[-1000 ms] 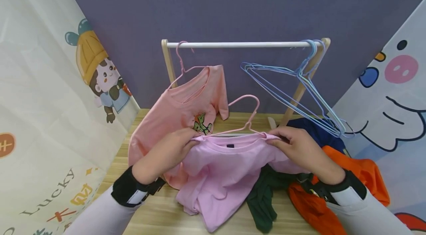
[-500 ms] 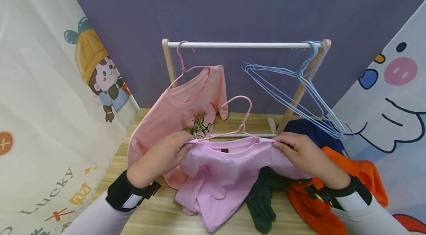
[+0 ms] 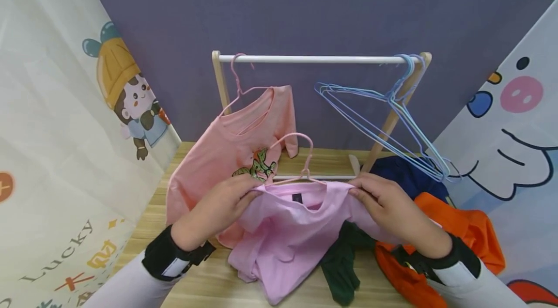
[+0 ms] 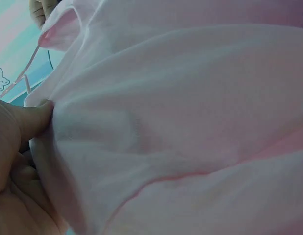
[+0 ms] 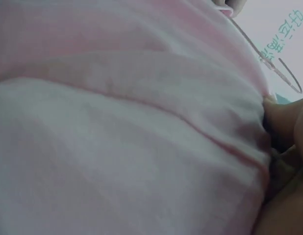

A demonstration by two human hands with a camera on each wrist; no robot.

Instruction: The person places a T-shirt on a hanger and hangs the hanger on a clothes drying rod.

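Observation:
A lilac-pink T-shirt [image 3: 292, 235] is stretched between my hands, its neckline and dark tag facing me. My left hand [image 3: 220, 208] pinches the shoulder on the left, near the collar. At the opposite shoulder my right hand [image 3: 392, 208] grips the cloth between thumb and fingers. The hook of a pink hanger [image 3: 311, 150] sticks up out of the neck opening; most of its arms are hidden inside the shirt. Both wrist views are filled by the shirt cloth [image 4: 166, 107], with a thumb pressing its edge in each.
Behind stands a rack with a white rail [image 3: 314, 59]. A peach shirt [image 3: 235, 148] hangs at its left, several blue hangers [image 3: 392, 97] at its right. Dark green [image 3: 342, 264], orange [image 3: 462, 230] and navy [image 3: 394, 175] clothes lie on the wooden tabletop [image 3: 205, 284].
The hanger hook has shifted left and sunk lower, with less of its arms showing above the collar. My hands have come slightly closer together, still holding the shirt's shoulders.

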